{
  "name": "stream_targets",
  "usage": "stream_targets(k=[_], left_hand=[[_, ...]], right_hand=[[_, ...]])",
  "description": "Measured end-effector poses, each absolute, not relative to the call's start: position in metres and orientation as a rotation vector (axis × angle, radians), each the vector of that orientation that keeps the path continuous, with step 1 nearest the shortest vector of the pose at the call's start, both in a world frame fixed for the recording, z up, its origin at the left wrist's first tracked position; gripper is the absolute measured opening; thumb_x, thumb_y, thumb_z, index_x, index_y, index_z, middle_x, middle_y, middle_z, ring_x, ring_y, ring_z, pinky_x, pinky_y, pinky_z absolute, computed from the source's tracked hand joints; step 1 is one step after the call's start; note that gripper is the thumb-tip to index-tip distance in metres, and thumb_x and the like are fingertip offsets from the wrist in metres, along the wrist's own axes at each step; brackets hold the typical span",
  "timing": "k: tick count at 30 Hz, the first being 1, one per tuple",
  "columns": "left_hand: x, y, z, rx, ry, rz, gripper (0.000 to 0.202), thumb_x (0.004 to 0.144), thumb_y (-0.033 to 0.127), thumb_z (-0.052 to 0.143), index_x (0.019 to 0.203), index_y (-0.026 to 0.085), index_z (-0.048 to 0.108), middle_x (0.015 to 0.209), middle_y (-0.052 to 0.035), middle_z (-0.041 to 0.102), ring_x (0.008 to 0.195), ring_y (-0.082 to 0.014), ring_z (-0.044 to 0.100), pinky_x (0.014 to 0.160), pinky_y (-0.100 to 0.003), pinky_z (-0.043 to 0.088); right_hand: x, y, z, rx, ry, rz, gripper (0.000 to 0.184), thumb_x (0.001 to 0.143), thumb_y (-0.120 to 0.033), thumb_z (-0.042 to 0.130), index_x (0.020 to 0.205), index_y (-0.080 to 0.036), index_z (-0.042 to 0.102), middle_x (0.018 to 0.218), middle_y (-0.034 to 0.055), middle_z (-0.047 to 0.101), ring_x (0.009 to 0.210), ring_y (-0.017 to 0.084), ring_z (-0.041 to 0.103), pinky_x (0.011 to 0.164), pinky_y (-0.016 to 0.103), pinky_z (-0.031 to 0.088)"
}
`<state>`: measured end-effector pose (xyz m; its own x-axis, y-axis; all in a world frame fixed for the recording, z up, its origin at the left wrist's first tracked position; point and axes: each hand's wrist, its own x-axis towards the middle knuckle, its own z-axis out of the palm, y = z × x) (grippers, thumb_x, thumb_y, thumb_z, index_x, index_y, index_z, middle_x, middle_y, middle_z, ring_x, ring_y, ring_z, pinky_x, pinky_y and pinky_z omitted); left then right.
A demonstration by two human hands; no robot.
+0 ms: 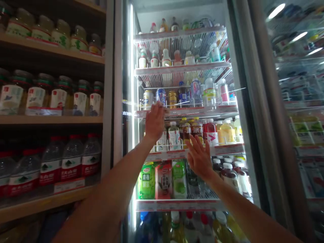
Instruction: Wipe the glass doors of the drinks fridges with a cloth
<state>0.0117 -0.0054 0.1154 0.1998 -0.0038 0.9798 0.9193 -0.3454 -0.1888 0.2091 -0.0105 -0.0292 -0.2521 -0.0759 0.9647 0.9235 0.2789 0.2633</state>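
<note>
My left hand [155, 122] is raised to the lit drinks fridge, by the front edge of its third shelf [202, 110]. Its fingertips overlap the lower part of a blue can [160, 95]; they are blurred, so whether they hold anything is unclear. A gold can [172, 98] stands just to the right. Lower down, my right hand [199, 158] is open with fingers spread, in front of the fourth shelf's edge. Dark tea bottles with yellow caps [196, 128] are behind its fingertips. I cannot tell whether either hand touches a surface.
Wooden shelves on the left hold jars [36, 96] and red-capped water bottles [71, 158]. Green and red drink cartons [163, 180] line the fridge's fifth shelf. A grey vertical frame [273, 111] stands at the right, with more stocked drinks behind glass.
</note>
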Motion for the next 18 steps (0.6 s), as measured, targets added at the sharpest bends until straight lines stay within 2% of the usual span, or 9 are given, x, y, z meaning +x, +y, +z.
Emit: stream_targets(k=[3, 6, 12, 14, 18], left_hand=[[0.042, -0.005, 0.114, -1.714, -0.681, -1.016, 0.044, 0.09, 0.021, 0.035, 0.134, 0.022, 0.042, 0.148, -0.004, 0.032, 0.137, -0.0214, 0.026, 0.112, -0.045, 0.022], [0.033, -0.006, 0.124, -1.734, -0.71, -1.063, 0.042, 0.09, 0.023, 0.039, 0.132, 0.027, 0.044, 0.146, 0.0002, 0.035, 0.136, -0.0185, 0.028, 0.114, -0.042, 0.019], [-0.006, -0.005, 0.15, -1.336, -1.107, -1.628, 0.05, 0.089, 0.02, 0.033, 0.137, 0.011, 0.035, 0.147, -0.0156, 0.03, 0.136, -0.0304, 0.026, 0.107, -0.058, 0.026], [0.009, -0.004, 0.147, -1.314, -1.119, -1.659, 0.051, 0.088, 0.018, 0.033, 0.138, 0.011, 0.034, 0.147, -0.0149, 0.03, 0.136, -0.03, 0.026, 0.107, -0.057, 0.028], [0.058, -0.002, 0.135, -1.52, -0.996, -1.475, 0.052, 0.088, 0.017, 0.035, 0.14, 0.016, 0.032, 0.15, -0.0081, 0.026, 0.139, -0.0262, 0.02, 0.111, -0.051, 0.025]], right_hand=[[0.209, -0.011, -0.029, -0.829, -1.5, -1.196, 0.053, 0.086, -0.022, 0.043, 0.138, -0.022, 0.033, 0.142, 0.0105, 0.041, 0.137, 0.024, 0.027, 0.111, 0.052, 0.015], [0.21, -0.013, -0.027, -0.83, -1.527, -1.188, 0.054, 0.086, -0.023, 0.043, 0.139, -0.023, 0.032, 0.143, 0.0099, 0.039, 0.137, 0.024, 0.026, 0.111, 0.052, 0.015], [0.22, -0.018, -0.02, -0.813, -1.564, -1.152, 0.057, 0.088, -0.023, 0.041, 0.142, -0.026, 0.025, 0.143, 0.0079, 0.039, 0.135, 0.023, 0.032, 0.111, 0.053, 0.016], [0.224, -0.021, -0.013, -0.794, -1.545, -1.14, 0.059, 0.088, -0.022, 0.041, 0.143, -0.027, 0.022, 0.144, 0.0082, 0.038, 0.135, 0.024, 0.032, 0.11, 0.054, 0.018], [0.218, -0.025, 0.019, -0.639, -1.52, -1.095, 0.06, 0.09, -0.018, 0.035, 0.145, -0.029, 0.015, 0.147, 0.0058, 0.033, 0.137, 0.022, 0.027, 0.11, 0.05, 0.025]])
